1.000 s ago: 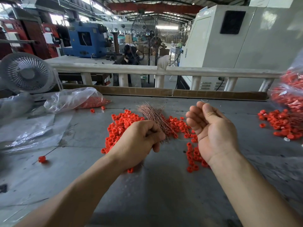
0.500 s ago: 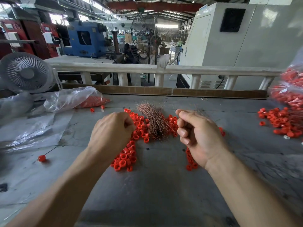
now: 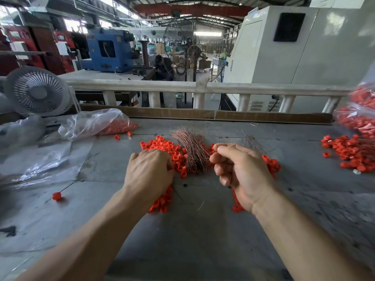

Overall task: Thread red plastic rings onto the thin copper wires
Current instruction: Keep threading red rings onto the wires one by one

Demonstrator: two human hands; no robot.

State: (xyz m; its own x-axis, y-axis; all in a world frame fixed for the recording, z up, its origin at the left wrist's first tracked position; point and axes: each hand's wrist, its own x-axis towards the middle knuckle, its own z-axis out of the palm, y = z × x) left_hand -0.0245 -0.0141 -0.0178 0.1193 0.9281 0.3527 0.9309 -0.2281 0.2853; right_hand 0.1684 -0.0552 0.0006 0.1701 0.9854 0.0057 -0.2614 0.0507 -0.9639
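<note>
Your right hand, centre-right, pinches what looks like one copper wire, too fine to be sure. Your left hand curls over the red rings at centre, grip hidden. Pick one ring, meet the tip squarely. The wire bundle lies between your hands; plastic bag upper left.

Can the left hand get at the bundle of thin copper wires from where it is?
Probably yes: the left hand rests on red plastic rings right beside the copper wire bundle, nothing between.
</note>
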